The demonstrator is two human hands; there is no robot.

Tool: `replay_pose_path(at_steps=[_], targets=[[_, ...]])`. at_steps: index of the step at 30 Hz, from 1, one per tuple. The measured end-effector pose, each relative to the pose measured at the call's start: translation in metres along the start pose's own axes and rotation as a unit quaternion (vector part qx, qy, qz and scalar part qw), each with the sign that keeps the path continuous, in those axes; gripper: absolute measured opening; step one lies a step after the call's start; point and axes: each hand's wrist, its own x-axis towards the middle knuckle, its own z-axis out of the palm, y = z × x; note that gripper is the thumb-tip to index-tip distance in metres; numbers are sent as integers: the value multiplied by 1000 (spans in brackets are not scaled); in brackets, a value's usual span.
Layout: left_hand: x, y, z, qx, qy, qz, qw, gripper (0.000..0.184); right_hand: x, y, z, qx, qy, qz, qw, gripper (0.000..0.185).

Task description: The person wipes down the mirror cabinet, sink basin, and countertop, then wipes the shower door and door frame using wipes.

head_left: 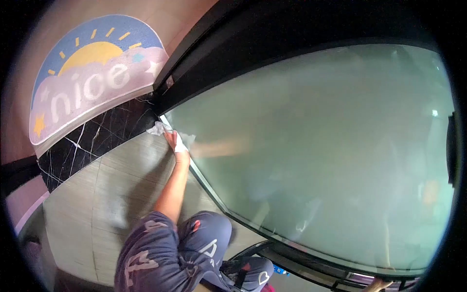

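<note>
My left hand (179,147) holds a crumpled white cloth (156,128) against the pale edge strip of a large frosted glass panel (301,141). Its fingers are closed around the cloth near the panel's upper left corner, and part of the cloth shows on the glass side. My right hand (378,285) is at the bottom right, partly cut off by the image edge, with its fingers on the panel's dark lower frame (340,266). Faint reflections of both arms show in the glass.
A black marble baseboard (92,134) runs along the wall beneath a sun-and-cloud sign (92,80). Grey floor tiles (73,214) lie below. My bent legs (209,238) are close to the panel's frame. A dark handle (452,148) stands at the far right.
</note>
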Motion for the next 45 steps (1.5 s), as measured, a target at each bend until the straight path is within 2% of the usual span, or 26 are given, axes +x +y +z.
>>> replay_pose_path(at_steps=[1,2,6,7,10,11,12,14,17,18,22,24,25,27,28,29,31,32,34,37,38,39,40,42,44,45], targets=[[-18,-17,-13,364,45,95,925,44,1,-1,-12,0,-14,4,1000,40],[-24,-26,-21,427,-17,143,893,50,6,-6,-43,-7,-38,1,999,39],[-119,25,126,469,-83,185,860,82,-25,33,26,-5,-9,1,1000,31],[-146,41,171,490,-122,213,836,84,-14,35,10,66,-15,7,998,31],[-224,73,261,541,-254,369,712,80,-28,57,15,86,-36,6,996,33],[-247,85,291,505,-313,467,655,88,-28,64,6,86,-20,-1,996,33],[-273,97,318,452,-361,479,660,78,-29,68,-1,85,-7,-7,996,33],[-308,111,343,508,-427,466,585,79,-29,77,-6,82,10,-12,996,32],[-284,91,318,429,-424,544,584,77,-24,86,-14,84,22,-18,996,32],[-266,98,309,452,-429,551,556,78,-19,89,-15,83,22,-18,996,32],[-169,62,201,496,-336,516,613,83,-4,86,-11,69,31,-21,997,32],[-125,46,125,558,-204,285,752,83,-3,92,-9,65,38,-23,997,33],[-104,39,87,570,-127,169,794,82,0,96,-9,65,40,-21,997,33],[-113,27,60,529,-111,99,835,77,8,105,-6,71,42,-25,996,33],[-107,9,44,569,-132,142,799,75,9,110,-5,73,42,-27,996,33],[-125,17,71,573,-179,203,773,72,10,113,-6,73,44,-30,996,33],[-144,10,99,633,-250,335,652,69,12,121,-3,74,41,-28,996,33],[-146,22,125,597,-304,403,624,69,12,125,-4,73,41,-26,996,33],[-179,64,199,541,-326,402,663,71,16,132,-2,70,48,-31,996,34],[-179,51,153,542,-350,387,658,71,18,121,7,71,160,-43,984,39],[-191,55,143,551,-365,370,653,73,10,119,18,96,48,-22,994,39],[-196,60,140,561,-369,360,648,74,-3,115,60,94,181,-29,979,39],[-193,61,141,570,-372,351,643,75,2,116,43,88,171,-40,981,39],[-179,80,197,554,-303,355,689,67,9,112,23,83,144,-44,985,39],[-152,88,218,567,-294,414,648,54,14,107,22,74,144,-44,986,39],[-156,83,205,560,-298,397,664,55,17,104,23,70,144,-47,986,39]])
